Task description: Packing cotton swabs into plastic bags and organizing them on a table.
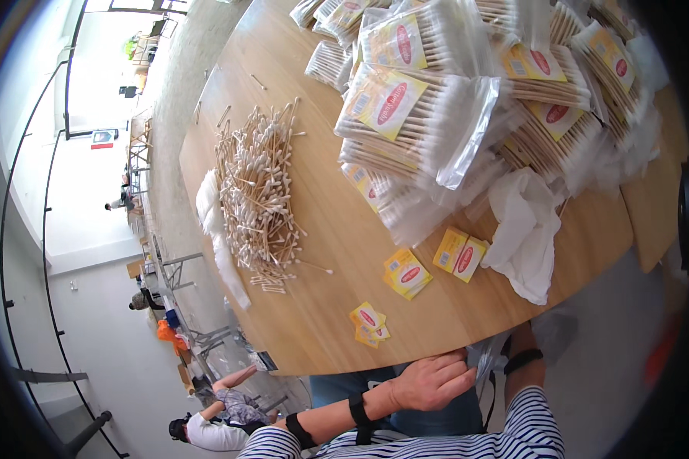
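At the table's near edge my left hand (435,380) is closed, its fingers curled against a clear plastic bag (484,356). My right hand (521,338) is beside the same plastic; its fingers are hidden. Just beyond my hands, small yellow-and-red cards lie in little stacks: one pile (370,324) nearest the left hand, another (408,274) farther up, and a third (461,254) beside a crumpled white cloth (522,229). A large heap of loose wooden-stick cotton swabs (259,191) lies on the left part of the table.
Many clear bags of cotton swabs (406,115) are piled at the far right of the wooden table (321,306). A white strip of cotton-like material (220,245) lies along the swab heap's left side. Another person (222,421) is at the lower left, beyond the table edge.
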Available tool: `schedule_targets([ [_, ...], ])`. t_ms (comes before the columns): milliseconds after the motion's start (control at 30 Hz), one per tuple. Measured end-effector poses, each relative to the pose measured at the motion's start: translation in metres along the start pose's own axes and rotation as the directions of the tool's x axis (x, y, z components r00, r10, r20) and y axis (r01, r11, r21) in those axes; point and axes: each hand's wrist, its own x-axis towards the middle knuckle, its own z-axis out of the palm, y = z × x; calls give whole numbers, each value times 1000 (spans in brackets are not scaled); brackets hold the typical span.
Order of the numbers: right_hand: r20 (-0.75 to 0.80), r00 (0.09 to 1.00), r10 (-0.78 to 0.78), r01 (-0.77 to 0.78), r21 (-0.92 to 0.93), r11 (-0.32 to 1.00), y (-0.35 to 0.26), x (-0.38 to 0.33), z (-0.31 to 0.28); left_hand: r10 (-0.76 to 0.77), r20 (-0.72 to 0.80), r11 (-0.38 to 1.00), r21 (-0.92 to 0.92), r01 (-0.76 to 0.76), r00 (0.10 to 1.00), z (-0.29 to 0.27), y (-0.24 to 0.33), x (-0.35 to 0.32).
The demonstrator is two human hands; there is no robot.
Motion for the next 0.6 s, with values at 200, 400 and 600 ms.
schedule_targets([
  [200, -30, 995, 90, -91, -22, 996, 7, -13, 4, -2, 6, 999, -36, 2, 1000, 0, 2, 5],
  [400, -80, 966, 246, -250, -45, 967, 58, -32, 8, -4, 47, 1000, 24, 2, 999, -3, -1, 1],
  [600, -146, 917, 372, -388, -105, 916, 118, -103, 6, -14, 28, 1000, 26, 13, 1000, -4, -6, 2],
])
